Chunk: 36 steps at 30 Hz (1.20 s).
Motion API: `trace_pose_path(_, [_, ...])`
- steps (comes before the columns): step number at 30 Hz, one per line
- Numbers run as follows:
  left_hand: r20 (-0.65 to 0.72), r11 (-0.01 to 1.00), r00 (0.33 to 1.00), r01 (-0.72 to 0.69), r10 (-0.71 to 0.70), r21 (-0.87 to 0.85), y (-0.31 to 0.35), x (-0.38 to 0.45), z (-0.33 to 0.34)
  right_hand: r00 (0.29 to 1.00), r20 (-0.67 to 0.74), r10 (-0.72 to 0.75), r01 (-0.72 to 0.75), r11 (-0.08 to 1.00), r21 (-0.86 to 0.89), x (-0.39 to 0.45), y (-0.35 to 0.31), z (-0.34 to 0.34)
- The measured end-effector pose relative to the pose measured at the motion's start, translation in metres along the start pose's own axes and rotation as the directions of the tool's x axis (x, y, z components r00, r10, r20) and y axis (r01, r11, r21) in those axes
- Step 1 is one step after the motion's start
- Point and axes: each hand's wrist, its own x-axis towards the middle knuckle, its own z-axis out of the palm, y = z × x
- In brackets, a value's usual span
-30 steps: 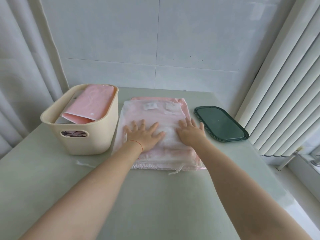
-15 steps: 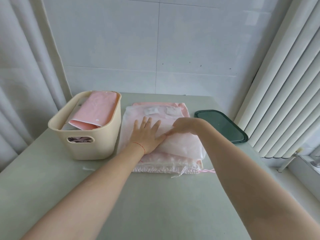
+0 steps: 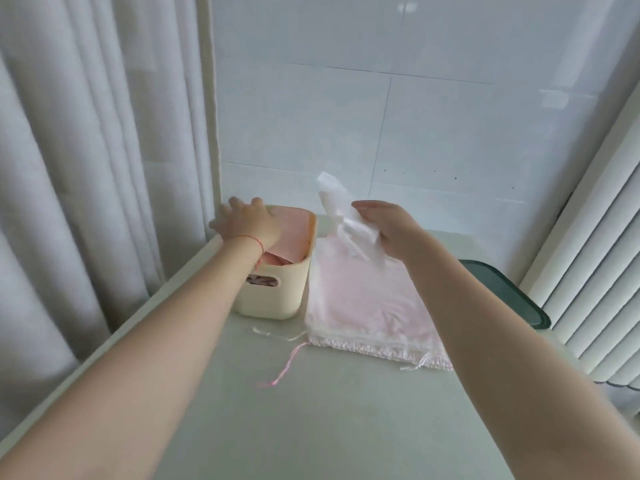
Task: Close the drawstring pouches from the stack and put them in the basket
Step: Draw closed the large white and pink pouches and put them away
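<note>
Head view: illegible white pouch (image 3: 346,216), right hand (image 3: 391,230).

The basket (image 3: 273,292) is cream, and the fabric inside it is pink. The stack of pouches (image 3: 367,306) is pale pink and white. A pink string (image 3: 287,367) lies on the grey-green table (image 3: 311,427). The tray (image 3: 512,296) is dark green.
</note>
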Motion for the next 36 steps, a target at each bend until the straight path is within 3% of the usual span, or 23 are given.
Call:
trace_pose_path(2, [0.223, 0.997, 0.975, 0.024, -0.007, -0.074, -0.024, 0.003, -0.004, 0.997, 0.076, 0.029, -0.03, 0.999, 0.019, -0.001, -0.003, 0.035])
trace_pose_path(5, [0.288, 0.979, 0.948, -0.083, 0.135, -0.186, -0.043, 0.003, -0.005, 0.986, 0.159, 0.054, -0.049, 0.998, -0.032, 0.001, -0.001, 0.073])
trace_pose_path(7, [0.267, 0.962, 0.947, -0.109, 0.177, -0.252, -0.053, 0.005, -0.006, 0.982, 0.174, 0.071, -0.047, 0.99, -0.135, 0.005, 0.001, 0.091])
trace_pose_path(10, [0.013, 0.92, 0.987, -0.145, 0.16, -0.363, -0.058, 0.018, -0.008, 0.985, 0.156, 0.073, 0.01, 0.882, -0.472, 0.015, 0.01, 0.106])
trace_pose_path(12, [-0.019, 0.877, 0.964, -0.249, 0.265, -0.41, -0.049, 0.024, -0.009, 0.985, 0.171, 0.039, 0.092, 0.715, -0.693, 0.019, 0.012, 0.114])
trace_pose_path(15, [0.304, 0.886, 0.834, -0.409, 0.46, -0.22, -0.035, 0.03, -0.003, 0.964, 0.266, -0.002, 0.251, 0.347, -0.904, 0.02, 0.016, 0.121])
trace_pose_path(17, [0.497, 0.893, 0.756, -0.44, 0.427, -0.097, -0.028, 0.028, -0.005, 0.948, 0.31, -0.074, 0.313, 0.021, -0.95, 0.021, 0.02, 0.12])
trace_pose_path(19, [0.57, 0.896, 0.73, -0.443, 0.376, -0.024, -0.024, 0.031, -0.009, 0.924, 0.372, -0.088, 0.36, -0.122, -0.925, 0.025, 0.022, 0.118])
trace_pose_path(23, [0.64, 0.847, 0.704, -0.51, 0.308, 0.153, -0.016, 0.035, -0.017, 0.9, 0.428, 0.083, 0.435, -0.135, -0.89, 0.034, 0.025, 0.128])
trace_pose_path(24, [0.642, 0.822, 0.703, -0.536, 0.307, 0.194, -0.014, 0.036, -0.016, 0.906, 0.404, 0.128, 0.416, -0.095, -0.904, 0.036, 0.025, 0.132])
trace_pose_path(26, [0.65, 0.786, 0.706, -0.558, 0.282, 0.266, -0.011, 0.038, -0.01, 0.912, 0.313, 0.265, 0.299, 0.092, -0.95, 0.038, 0.027, 0.135])
trace_pose_path(28, [0.66, 0.75, 0.708, -0.572, 0.249, 0.331, -0.01, 0.039, -0.001, 0.87, 0.259, 0.419, 0.155, 0.267, -0.951, 0.036, 0.03, 0.137])
trace_pose_path(30, [0.662, 0.714, 0.711, -0.589, 0.235, 0.379, -0.008, 0.041, 0.006, 0.839, 0.231, 0.493, 0.078, 0.311, -0.947, 0.034, 0.032, 0.138])
trace_pose_path(33, [0.678, 0.679, 0.708, -0.597, 0.195, 0.428, -0.006, 0.047, 0.009, 0.823, 0.21, 0.527, 0.052, 0.298, -0.953, 0.033, 0.03, 0.14])
trace_pose_path(34, [0.685, 0.677, 0.705, -0.595, 0.181, 0.434, -0.006, 0.046, 0.008, 0.833, 0.229, 0.504, 0.109, 0.256, -0.96, 0.032, 0.028, 0.141])
trace_pose_path(36, [0.693, 0.675, 0.702, -0.591, 0.162, 0.442, -0.003, 0.043, 0.004, 0.869, 0.302, 0.392, 0.297, 0.076, -0.952, 0.029, 0.023, 0.139])
